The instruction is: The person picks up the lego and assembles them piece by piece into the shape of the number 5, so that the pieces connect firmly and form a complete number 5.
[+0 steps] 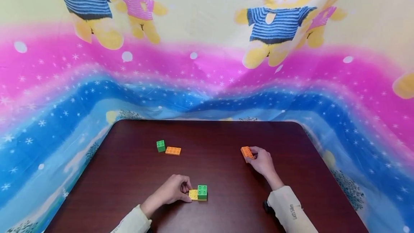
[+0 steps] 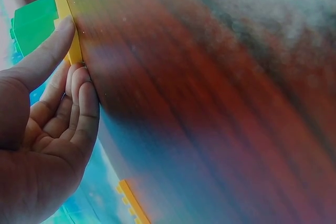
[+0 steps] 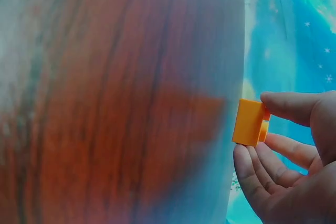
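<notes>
Pinched in left hand [image 1: 175,190], lower centre of frame: yellow building brick [image 1: 193,194], green four-stud brick [image 1: 202,191] atop right end. Pinched in right hand [image 1: 263,161], right of centre: orange building brick [image 1: 246,152].

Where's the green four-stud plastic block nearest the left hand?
Head view, lower centre: the green four-stud plastic block sits on the right half of the flat yellow rectangular plastic block, whose left end the left hand pinches.

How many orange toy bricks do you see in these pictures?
2. One orange brick lies on the table, just beside a green brick; the other orange brick is pinched in the right hand. No more show; a hidden one cannot be excluded.
</notes>
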A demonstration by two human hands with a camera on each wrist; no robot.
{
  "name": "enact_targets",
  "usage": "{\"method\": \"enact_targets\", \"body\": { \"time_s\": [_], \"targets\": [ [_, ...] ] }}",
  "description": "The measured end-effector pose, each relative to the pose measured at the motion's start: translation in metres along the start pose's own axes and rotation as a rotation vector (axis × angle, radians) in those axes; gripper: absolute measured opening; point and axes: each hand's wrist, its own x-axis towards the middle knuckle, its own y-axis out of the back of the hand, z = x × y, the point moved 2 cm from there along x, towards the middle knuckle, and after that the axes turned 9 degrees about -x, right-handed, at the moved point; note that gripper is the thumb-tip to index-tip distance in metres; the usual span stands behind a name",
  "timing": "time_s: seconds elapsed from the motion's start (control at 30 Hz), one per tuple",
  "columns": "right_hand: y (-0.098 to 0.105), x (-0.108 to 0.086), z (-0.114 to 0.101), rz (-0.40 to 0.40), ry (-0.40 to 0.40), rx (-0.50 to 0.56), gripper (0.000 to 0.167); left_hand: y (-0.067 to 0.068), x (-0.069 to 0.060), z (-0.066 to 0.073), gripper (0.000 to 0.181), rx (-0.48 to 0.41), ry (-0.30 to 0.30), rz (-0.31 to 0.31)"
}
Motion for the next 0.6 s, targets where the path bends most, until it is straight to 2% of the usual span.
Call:
{"method": "enact_targets", "body": {
  "time_s": [0.6],
  "targets": [
    [0.011,-0.020,-0.031,0.032,0.066,0.070,0.048,0.000,0.000,0.000,0.029,0.007,-0.002,0.000]
  ]
}}
